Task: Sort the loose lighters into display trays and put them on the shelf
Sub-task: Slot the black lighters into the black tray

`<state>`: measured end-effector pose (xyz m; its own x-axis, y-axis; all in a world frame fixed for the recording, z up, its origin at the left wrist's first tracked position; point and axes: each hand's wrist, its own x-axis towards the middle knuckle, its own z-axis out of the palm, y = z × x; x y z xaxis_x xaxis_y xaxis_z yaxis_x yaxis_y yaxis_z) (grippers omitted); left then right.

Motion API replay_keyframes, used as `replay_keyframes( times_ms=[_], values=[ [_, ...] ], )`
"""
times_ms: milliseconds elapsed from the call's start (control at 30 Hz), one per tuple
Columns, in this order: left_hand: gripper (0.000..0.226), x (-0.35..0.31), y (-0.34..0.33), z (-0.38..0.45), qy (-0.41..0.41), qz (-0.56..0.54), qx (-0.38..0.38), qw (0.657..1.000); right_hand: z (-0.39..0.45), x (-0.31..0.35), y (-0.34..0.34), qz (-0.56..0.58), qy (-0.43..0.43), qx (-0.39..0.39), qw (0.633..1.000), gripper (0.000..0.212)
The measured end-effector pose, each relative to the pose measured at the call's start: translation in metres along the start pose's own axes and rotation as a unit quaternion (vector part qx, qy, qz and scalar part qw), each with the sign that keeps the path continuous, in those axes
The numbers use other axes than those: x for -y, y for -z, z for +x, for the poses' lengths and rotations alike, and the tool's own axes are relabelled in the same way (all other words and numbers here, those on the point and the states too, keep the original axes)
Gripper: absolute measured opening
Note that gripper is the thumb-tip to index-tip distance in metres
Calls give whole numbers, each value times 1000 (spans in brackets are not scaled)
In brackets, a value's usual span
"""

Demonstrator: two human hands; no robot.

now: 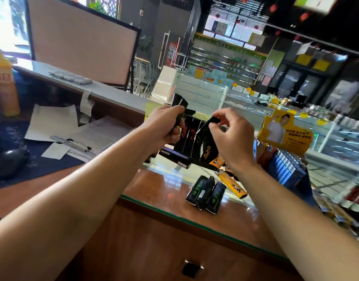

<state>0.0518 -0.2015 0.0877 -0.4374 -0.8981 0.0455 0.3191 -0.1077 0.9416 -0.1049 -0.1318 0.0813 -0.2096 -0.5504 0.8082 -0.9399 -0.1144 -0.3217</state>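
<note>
Left hand (164,124) grips a dark lighter (179,118), fingers curled round it; right hand (229,134) pinches the black display tray (205,142) flap between them.

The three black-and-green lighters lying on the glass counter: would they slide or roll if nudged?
The black-and-green lighters lie flat, side by side, so rolling seems unlikely. The glass counter looks glossy, so they would probably slide easily. They look small, likely light.
</note>
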Motion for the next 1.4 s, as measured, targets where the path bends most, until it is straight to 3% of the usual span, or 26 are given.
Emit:
replay_keyframes(
  times_ms=[200, 300, 467, 633, 800, 1067, 1267, 1400],
  values=[
    [9, 6, 2, 14, -29, -23, -7, 999, -6, -5, -27, -165, 81, -10, 983, 15],
    [7, 10, 7, 16, -39, -5, -5, 999, -6, -11, -32, -202, 78, -11, 976, 18],
    [12, 13, 8, 17, -74, 45, 1, 996, -6, -14, -34, -223, 56, 15, 973, 12],
    [10, 16, 7, 19, -89, 87, -6, 992, -6, -24, -32, -250, 36, 80, 964, 25],
    [10, 17, 7, 19, -97, 106, -7, 990, -2, -17, -34, -231, 44, 55, 970, 27],
    [8, 18, 8, 18, -101, 117, -7, 988, -5, -16, -35, -239, 60, -2, 969, 14],
    [10, 19, 9, 16, -108, 136, -8, 985, -5, -15, -28, -283, 15, 127, 951, 45],
    [10, 21, 9, 14, -131, 163, 10, 978, -2, -16, -25, -243, 5, 155, 958, 52]
  ],
)
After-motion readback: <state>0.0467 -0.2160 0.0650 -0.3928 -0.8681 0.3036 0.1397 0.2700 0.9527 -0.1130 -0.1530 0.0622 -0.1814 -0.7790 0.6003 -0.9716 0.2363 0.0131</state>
